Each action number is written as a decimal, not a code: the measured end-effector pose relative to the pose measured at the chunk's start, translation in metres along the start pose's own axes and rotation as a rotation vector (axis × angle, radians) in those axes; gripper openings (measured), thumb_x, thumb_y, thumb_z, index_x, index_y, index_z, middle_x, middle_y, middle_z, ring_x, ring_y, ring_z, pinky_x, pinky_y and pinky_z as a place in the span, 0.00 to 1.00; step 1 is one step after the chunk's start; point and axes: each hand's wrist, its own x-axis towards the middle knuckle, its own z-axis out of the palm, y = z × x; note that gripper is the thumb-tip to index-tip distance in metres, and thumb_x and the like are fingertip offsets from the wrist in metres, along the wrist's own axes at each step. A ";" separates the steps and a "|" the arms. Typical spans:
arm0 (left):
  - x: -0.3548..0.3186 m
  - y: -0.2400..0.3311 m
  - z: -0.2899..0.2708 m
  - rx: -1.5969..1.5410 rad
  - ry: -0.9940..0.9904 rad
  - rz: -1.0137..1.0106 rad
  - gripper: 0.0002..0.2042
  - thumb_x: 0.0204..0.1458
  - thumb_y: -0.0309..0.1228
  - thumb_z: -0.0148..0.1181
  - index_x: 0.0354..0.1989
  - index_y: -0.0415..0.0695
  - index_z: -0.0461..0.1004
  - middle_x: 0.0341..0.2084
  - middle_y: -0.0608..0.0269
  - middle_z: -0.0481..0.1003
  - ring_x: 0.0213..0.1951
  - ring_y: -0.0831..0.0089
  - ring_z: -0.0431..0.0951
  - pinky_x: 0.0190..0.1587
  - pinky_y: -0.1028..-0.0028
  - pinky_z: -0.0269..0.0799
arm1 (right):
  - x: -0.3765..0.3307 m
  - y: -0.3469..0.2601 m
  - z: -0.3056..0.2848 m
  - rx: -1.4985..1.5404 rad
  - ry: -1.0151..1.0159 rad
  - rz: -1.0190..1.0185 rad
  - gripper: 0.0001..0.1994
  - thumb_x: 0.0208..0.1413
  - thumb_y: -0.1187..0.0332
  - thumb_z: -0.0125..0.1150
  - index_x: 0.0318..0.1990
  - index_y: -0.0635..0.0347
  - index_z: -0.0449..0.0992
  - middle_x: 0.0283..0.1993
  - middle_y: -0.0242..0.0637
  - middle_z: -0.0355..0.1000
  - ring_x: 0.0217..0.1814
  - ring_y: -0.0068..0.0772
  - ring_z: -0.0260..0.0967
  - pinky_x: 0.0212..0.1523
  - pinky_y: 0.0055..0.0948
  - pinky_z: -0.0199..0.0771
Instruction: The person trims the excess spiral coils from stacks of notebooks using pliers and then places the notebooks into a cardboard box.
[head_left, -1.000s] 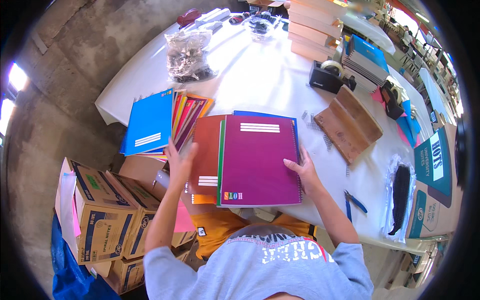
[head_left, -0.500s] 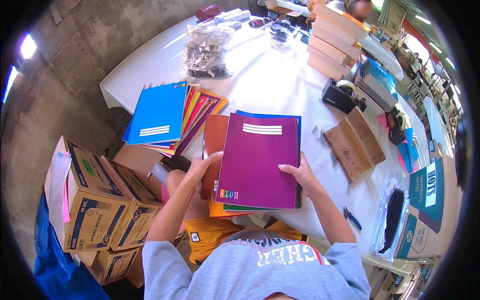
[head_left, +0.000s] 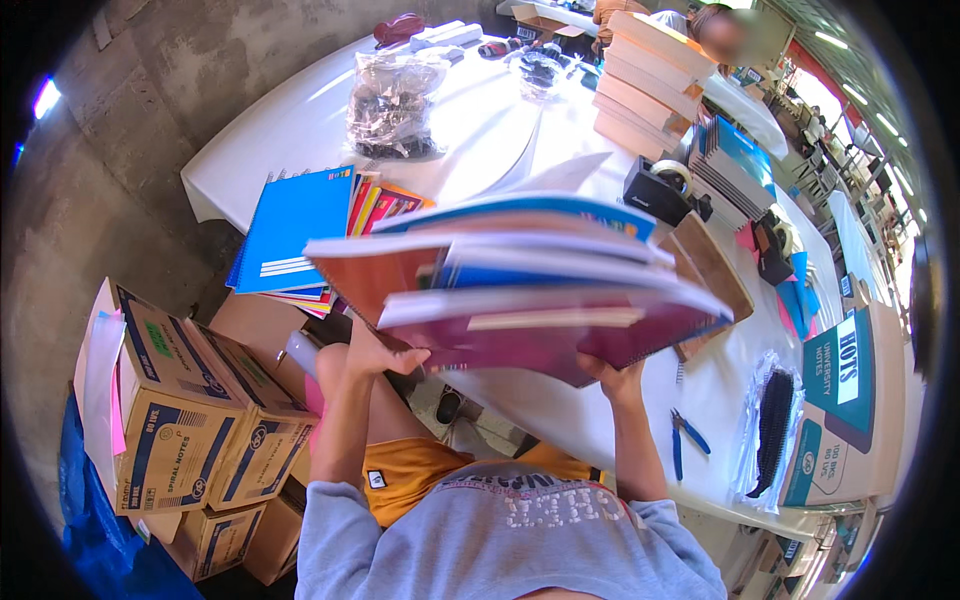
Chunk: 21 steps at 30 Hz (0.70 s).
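A bundle of spiral notebooks is raised off the table and tilted, its pages fanning and smeared by motion. Nearest me is a purple notebook (head_left: 480, 345); a brown cover (head_left: 365, 280) juts out at the left, and blue ones show behind. My left hand (head_left: 385, 355) grips the bundle's lower left edge, thumb to the front. At the lower right edge my right hand (head_left: 612, 372) is closed on it too. Left of the bundle lies a pile of notebooks topped by a blue one (head_left: 300, 215). Blue-handled pliers (head_left: 687, 440) lie with handles spread near my right forearm.
Cardboard boxes (head_left: 185, 420) are stacked at my left. On the white-covered table (head_left: 480, 140) stand a clear bag of dark pieces (head_left: 395, 110), stacked books (head_left: 650, 85), a tape dispenser (head_left: 660, 190) and a brown wooden block (head_left: 715, 260). A large carton (head_left: 850, 440) stands at right.
Both hands have lifted and tilted the notebooks, which lay with the purple cover facing up; their pages now fan apart. The pliers look wider open, and the view has shifted slightly.
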 end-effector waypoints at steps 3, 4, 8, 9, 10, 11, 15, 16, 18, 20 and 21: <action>0.005 -0.054 -0.009 -0.142 -0.081 -0.153 0.33 0.29 0.34 0.74 0.47 0.35 0.67 0.42 0.59 0.72 0.46 0.68 0.71 0.50 0.67 0.66 | 0.006 0.049 -0.009 -0.057 -0.090 -0.120 0.33 0.34 0.64 0.75 0.51 0.63 0.68 0.49 0.37 0.69 0.52 0.30 0.64 0.57 0.34 0.62; 0.023 -0.028 0.024 -0.185 0.018 -0.189 0.32 0.30 0.33 0.73 0.47 0.36 0.68 0.41 0.60 0.72 0.45 0.69 0.71 0.49 0.68 0.67 | 0.012 0.100 -0.030 -0.006 -0.065 -0.091 0.31 0.40 0.62 0.72 0.52 0.64 0.67 0.52 0.38 0.67 0.54 0.36 0.62 0.54 0.38 0.65; 0.029 -0.040 0.007 0.144 0.065 -0.037 0.39 0.28 0.35 0.73 0.53 0.35 0.63 0.44 0.58 0.69 0.46 0.70 0.70 0.50 0.68 0.65 | 0.048 0.058 0.008 -0.033 -0.044 0.155 0.39 0.27 0.63 0.76 0.52 0.64 0.63 0.46 0.38 0.67 0.49 0.33 0.65 0.51 0.34 0.66; 0.032 -0.041 0.012 0.094 0.063 -0.045 0.41 0.27 0.36 0.73 0.54 0.35 0.62 0.45 0.58 0.69 0.47 0.69 0.70 0.51 0.68 0.65 | 0.053 0.056 0.012 0.004 -0.040 0.086 0.41 0.26 0.62 0.77 0.53 0.64 0.62 0.47 0.38 0.67 0.50 0.33 0.64 0.51 0.34 0.66; 0.029 -0.041 0.016 0.022 0.118 -0.031 0.44 0.26 0.38 0.73 0.56 0.35 0.59 0.47 0.58 0.68 0.48 0.68 0.69 0.52 0.68 0.64 | 0.055 0.056 0.014 0.043 -0.037 0.017 0.43 0.25 0.62 0.77 0.54 0.65 0.61 0.47 0.38 0.66 0.51 0.32 0.64 0.51 0.34 0.66; 0.024 -0.041 0.019 -0.051 0.171 -0.021 0.47 0.25 0.40 0.73 0.58 0.35 0.57 0.50 0.57 0.66 0.50 0.67 0.68 0.54 0.69 0.62 | 0.050 0.066 0.008 0.055 -0.043 0.021 0.44 0.24 0.62 0.77 0.54 0.65 0.61 0.48 0.39 0.66 0.51 0.33 0.64 0.52 0.34 0.66; -0.005 -0.042 -0.003 0.216 0.055 0.044 0.47 0.27 0.45 0.71 0.58 0.35 0.56 0.52 0.54 0.65 0.50 0.68 0.67 0.54 0.69 0.60 | 0.052 0.072 -0.016 0.097 -0.141 0.081 0.48 0.28 0.61 0.77 0.60 0.66 0.56 0.55 0.41 0.63 0.57 0.39 0.60 0.58 0.39 0.61; -0.010 -0.041 0.000 0.321 0.111 -0.031 0.46 0.29 0.47 0.70 0.57 0.35 0.58 0.50 0.54 0.66 0.49 0.67 0.68 0.53 0.68 0.62 | 0.055 0.070 -0.010 0.219 -0.178 0.087 0.46 0.34 0.55 0.71 0.62 0.63 0.53 0.59 0.42 0.58 0.61 0.41 0.56 0.61 0.42 0.55; -0.021 -0.027 0.010 0.540 0.219 -0.199 0.42 0.34 0.51 0.67 0.55 0.35 0.60 0.45 0.53 0.70 0.47 0.65 0.71 0.51 0.68 0.65 | 0.059 0.055 0.013 0.476 -0.250 0.123 0.45 0.47 0.44 0.60 0.67 0.57 0.47 0.68 0.44 0.48 0.69 0.45 0.46 0.67 0.46 0.44; -0.019 -0.017 0.025 0.591 0.264 -0.270 0.40 0.38 0.56 0.62 0.53 0.35 0.64 0.39 0.53 0.73 0.42 0.63 0.74 0.46 0.69 0.67 | 0.037 0.134 -0.036 0.150 -0.193 -0.038 0.38 0.32 0.63 0.73 0.55 0.64 0.65 0.52 0.43 0.68 0.55 0.38 0.63 0.59 0.39 0.60; -0.019 -0.011 0.027 0.559 0.280 -0.264 0.39 0.41 0.59 0.59 0.50 0.34 0.66 0.35 0.53 0.74 0.39 0.63 0.75 0.43 0.69 0.68 | 0.048 0.135 -0.039 -0.366 -0.399 -0.395 0.33 0.30 0.63 0.72 0.49 0.65 0.70 0.45 0.42 0.71 0.52 0.37 0.65 0.59 0.39 0.60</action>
